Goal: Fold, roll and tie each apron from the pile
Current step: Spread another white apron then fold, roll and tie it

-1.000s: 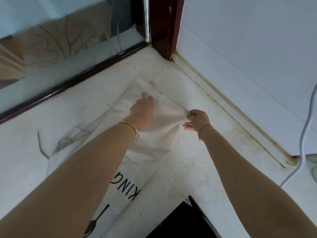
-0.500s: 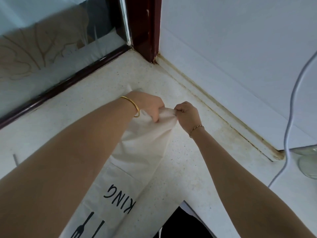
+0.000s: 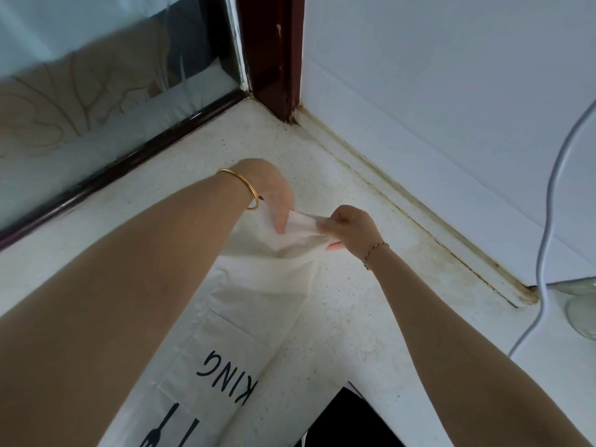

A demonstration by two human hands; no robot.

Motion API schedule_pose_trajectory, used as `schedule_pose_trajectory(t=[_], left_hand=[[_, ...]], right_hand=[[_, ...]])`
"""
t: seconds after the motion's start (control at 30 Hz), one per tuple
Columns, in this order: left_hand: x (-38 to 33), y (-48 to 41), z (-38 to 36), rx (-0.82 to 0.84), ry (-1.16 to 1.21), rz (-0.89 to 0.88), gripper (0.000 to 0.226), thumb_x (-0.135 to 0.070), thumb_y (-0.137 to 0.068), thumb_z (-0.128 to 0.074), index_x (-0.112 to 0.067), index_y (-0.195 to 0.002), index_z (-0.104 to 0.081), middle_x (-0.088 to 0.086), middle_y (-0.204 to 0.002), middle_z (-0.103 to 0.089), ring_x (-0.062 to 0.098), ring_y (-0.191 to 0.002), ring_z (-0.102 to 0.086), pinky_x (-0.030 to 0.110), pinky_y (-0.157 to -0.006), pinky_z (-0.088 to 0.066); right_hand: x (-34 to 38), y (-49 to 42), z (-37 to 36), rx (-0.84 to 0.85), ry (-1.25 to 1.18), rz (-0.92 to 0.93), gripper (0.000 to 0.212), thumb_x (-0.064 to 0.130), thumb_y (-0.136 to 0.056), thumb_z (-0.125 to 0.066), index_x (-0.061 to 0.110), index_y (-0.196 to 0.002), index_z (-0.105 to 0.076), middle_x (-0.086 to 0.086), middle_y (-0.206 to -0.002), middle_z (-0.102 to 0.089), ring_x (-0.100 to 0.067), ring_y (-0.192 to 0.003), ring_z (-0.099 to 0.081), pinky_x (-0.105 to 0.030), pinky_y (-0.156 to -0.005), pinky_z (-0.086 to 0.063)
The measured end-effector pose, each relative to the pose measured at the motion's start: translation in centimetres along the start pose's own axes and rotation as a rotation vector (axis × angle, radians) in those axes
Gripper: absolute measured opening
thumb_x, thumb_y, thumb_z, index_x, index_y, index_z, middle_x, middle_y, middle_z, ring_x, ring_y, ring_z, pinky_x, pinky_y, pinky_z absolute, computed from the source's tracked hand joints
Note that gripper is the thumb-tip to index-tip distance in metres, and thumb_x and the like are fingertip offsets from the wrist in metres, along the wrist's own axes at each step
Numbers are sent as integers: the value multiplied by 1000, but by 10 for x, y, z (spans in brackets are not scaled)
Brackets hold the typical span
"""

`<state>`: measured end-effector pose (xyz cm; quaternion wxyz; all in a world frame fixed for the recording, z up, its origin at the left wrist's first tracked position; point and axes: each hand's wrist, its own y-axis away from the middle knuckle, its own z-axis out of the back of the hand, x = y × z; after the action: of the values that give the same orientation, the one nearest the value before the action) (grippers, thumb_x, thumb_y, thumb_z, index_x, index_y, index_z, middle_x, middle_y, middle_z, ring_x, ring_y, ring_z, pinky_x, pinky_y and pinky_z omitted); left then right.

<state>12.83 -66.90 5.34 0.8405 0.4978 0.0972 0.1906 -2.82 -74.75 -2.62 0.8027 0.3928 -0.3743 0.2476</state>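
Observation:
A cream apron (image 3: 258,291) with black letters and a fork print lies folded lengthwise on the speckled white counter (image 3: 348,324), running from the lower left toward the corner. My left hand (image 3: 274,191), with a gold bangle at the wrist, curls down onto the apron's far end, fingers tucked into the cloth. My right hand (image 3: 351,230) pinches the same end from the right and lifts it a little off the counter. My left forearm hides the apron's left edge.
A dark red frame post (image 3: 274,56) stands in the corner beside a glass pane (image 3: 96,75) on the left. A white wall (image 3: 451,91) runs along the right. A white cable (image 3: 548,221) hangs at right near a glass object (image 3: 580,311). A black gap (image 3: 348,421) opens at the counter's front.
The apron's far end was flat under my left palm a second ago. Both hands have since gathered it and drawn it back toward me, bunching and raising the cloth.

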Motion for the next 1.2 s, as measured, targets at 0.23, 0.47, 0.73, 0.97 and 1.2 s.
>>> schedule_pose_trajectory(t=[0.23,0.47,0.73,0.97,1.2], left_hand=[[-14,-3,5,-213,-294,186,38,-25,-83,-68,-13,-118,-59,1,-85,-53,19,-74,-53,32,-73,-45],[-13,-33,0,-646,-388,251,33,-13,-91,-45,-11,-122,-56,11,-128,-39,26,-116,-40,35,-91,-42],[-13,-40,-37,-976,-93,321,30,-10,-87,-52,-8,-116,-44,13,-119,-47,25,-105,-51,33,-81,-44],[-34,-63,-94,-448,142,424,55,-17,-95,-45,5,-141,-25,24,-138,-35,33,-131,-35,34,-95,-45],[-48,-62,-101,-803,271,304,37,-30,-102,-32,-3,-127,-36,17,-120,-43,29,-91,-60,33,-61,-42]], right_hand=[[4,-5,0,-4,11,30,27,23,-86,-66,15,-70,-47,0,-63,-60,-17,-57,-65,-29,-63,-51],[0,-11,-5,-193,-93,-7,26,23,-84,-67,11,-80,-44,-4,-72,-60,-9,-53,-54,-21,-51,-45],[-19,-15,-9,-165,-55,-181,9,4,-82,-58,8,-85,-51,-4,-84,-53,-26,-66,-62,-25,-54,-54],[-38,-27,-11,-343,81,-248,16,19,-83,-50,10,-70,-49,-13,-67,-49,-22,-63,-47,-28,-55,-33],[-34,-36,-5,-478,-247,-368,29,18,-80,-54,21,-55,-40,-5,-62,-38,-20,-64,-37,-29,-61,-32]])
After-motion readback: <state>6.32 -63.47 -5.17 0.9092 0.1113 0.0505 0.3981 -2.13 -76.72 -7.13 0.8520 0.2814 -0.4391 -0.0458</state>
